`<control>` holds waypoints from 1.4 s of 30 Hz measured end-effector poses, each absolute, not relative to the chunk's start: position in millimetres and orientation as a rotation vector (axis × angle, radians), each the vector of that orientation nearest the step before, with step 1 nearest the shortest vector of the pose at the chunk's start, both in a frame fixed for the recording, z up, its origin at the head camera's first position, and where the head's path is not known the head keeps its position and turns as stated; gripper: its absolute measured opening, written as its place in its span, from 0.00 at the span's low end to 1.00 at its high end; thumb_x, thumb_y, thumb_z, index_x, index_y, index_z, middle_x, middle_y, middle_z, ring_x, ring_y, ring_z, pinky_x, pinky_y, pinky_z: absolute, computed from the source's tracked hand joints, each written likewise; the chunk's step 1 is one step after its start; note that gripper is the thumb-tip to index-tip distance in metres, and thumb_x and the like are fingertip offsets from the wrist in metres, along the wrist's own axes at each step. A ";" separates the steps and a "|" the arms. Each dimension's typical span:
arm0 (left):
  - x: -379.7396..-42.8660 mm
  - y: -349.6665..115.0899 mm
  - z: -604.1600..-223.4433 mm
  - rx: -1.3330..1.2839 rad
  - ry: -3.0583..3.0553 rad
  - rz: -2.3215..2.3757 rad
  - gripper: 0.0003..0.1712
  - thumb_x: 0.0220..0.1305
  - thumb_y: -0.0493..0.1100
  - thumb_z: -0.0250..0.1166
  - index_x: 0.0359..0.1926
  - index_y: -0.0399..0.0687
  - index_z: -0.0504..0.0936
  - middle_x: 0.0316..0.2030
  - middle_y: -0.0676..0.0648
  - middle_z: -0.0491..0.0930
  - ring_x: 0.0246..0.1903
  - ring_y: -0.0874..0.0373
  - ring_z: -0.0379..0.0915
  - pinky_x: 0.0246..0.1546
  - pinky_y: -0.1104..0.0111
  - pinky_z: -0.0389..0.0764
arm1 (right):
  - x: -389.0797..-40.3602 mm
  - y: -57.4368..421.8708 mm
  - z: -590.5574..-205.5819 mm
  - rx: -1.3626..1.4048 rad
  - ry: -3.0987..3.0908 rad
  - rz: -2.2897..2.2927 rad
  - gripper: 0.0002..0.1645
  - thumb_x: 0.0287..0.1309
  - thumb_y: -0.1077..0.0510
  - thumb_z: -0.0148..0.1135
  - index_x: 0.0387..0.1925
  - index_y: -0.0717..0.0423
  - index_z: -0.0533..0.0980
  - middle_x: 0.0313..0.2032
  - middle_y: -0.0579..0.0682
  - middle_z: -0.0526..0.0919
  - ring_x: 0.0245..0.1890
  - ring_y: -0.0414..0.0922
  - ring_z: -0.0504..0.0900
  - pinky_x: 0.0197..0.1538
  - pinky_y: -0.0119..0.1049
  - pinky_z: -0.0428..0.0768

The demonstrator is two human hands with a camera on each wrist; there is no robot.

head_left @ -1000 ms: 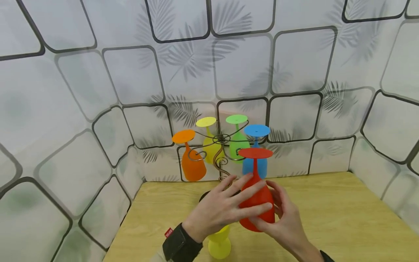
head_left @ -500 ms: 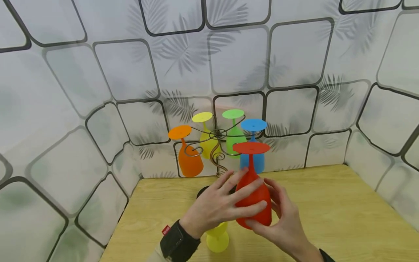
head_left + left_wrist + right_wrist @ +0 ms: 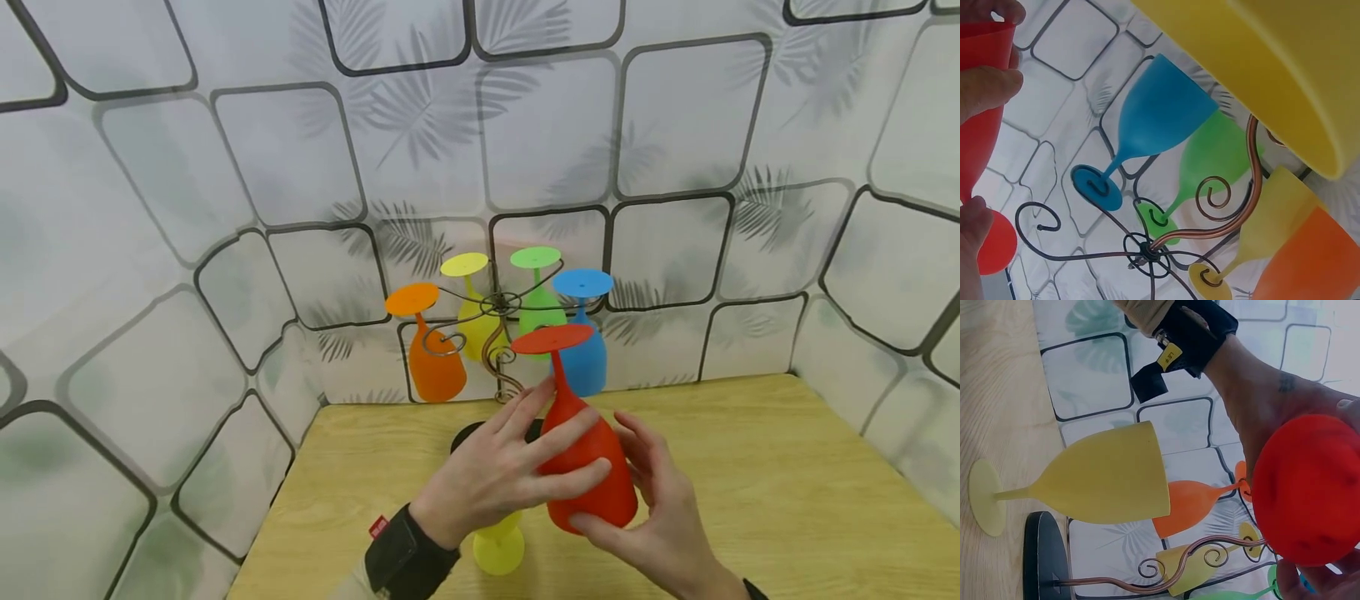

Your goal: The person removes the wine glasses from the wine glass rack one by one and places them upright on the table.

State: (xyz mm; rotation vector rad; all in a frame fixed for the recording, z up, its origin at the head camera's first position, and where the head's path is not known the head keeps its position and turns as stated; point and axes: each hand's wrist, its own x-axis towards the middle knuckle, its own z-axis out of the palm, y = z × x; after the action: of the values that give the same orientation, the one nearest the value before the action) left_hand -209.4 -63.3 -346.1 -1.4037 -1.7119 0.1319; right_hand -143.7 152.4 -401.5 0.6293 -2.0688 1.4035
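Tipped leftward since a moment ago, the upturned red goblet (image 3: 600, 498) slants before the wire rack (image 3: 1200, 234), right hand (image 3: 667, 517) gripping near its rim, left hand (image 3: 491, 468) laying straight fingers nearer its stem.

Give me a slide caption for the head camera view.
Left hand and right hand hold a tilted, upside-down red goblet before a wire rack with four hanging goblets.

I've got pale, leaf-printed, dark-lined walls (image 3: 675, 117) behind and on both sides of a yellowish wood-grain surface (image 3: 757, 475); the light looks soft to me.
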 end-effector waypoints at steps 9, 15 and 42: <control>-208.7 -60.5 -339.2 -1.408 -1.676 0.029 0.36 0.61 0.43 0.74 0.67 0.64 0.69 0.70 0.43 0.69 0.72 0.32 0.61 0.66 0.54 0.75 | -143.4 161.0 -398.7 0.733 -1.843 1.664 0.28 0.78 0.64 0.32 0.74 0.65 0.58 0.63 0.46 0.78 0.61 0.38 0.77 0.58 0.25 0.75; -206.3 -58.1 -337.1 -1.429 -1.661 -0.070 0.38 0.56 0.42 0.76 0.65 0.61 0.70 0.68 0.41 0.71 0.68 0.33 0.66 0.66 0.54 0.75 | -145.6 166.2 -397.2 0.676 -1.834 1.684 0.28 0.78 0.63 0.27 0.73 0.68 0.58 0.61 0.48 0.79 0.59 0.38 0.77 0.57 0.26 0.74; -184.3 -50.3 -324.7 -1.618 -1.741 -0.448 0.45 0.53 0.49 0.79 0.67 0.48 0.64 0.69 0.37 0.69 0.69 0.41 0.65 0.73 0.53 0.66 | -160.1 170.6 -412.1 0.948 -1.610 1.487 0.48 0.58 0.63 0.73 0.66 0.85 0.56 0.65 0.56 0.76 0.65 0.44 0.75 0.66 0.26 0.72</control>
State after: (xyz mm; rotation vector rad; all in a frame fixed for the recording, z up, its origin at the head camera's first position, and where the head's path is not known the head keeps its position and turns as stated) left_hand -184.3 -50.3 -324.7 -1.6183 -1.7412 -0.4477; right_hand -160.1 170.6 -412.1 0.9482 -1.6096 1.4875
